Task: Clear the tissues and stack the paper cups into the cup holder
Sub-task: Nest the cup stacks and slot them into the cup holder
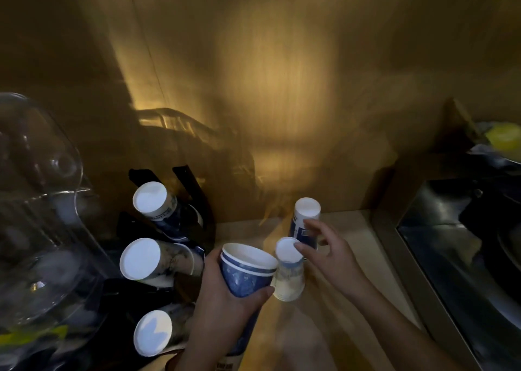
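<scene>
Your left hand [225, 294] is wrapped around a nested stack of blue patterned cups [245, 269], mouth up and tilted slightly, with the thumb pressed across the front of the lowest cup you can see; the stack runs down behind your palm and its lower end is hidden. Your right hand [328, 253] is spread, fingers apart, and closed on nothing: its fingertips rest at the white base of a pale upside-down cup [289, 269] that stands on the worktop [352, 257] just beside the stack you hold, though the blur leaves it unclear whether they truly touch it. Just behind that one stands a second upside-down cup [306, 219], blue with a white base, close to the wall, and your index finger crosses its side. To the left of your left hand the black cup holder [191, 184] carries three groups of cups lying with their white bases toward you: an upper one [155, 200], a middle one [146, 259] and a lower one [156, 332]. Further left is a large clear glass vessel [39, 201]. At the far right the worktop ends at a dark sink [462, 243], with something yellow [503, 136] above it, too blurred to identify.
</scene>
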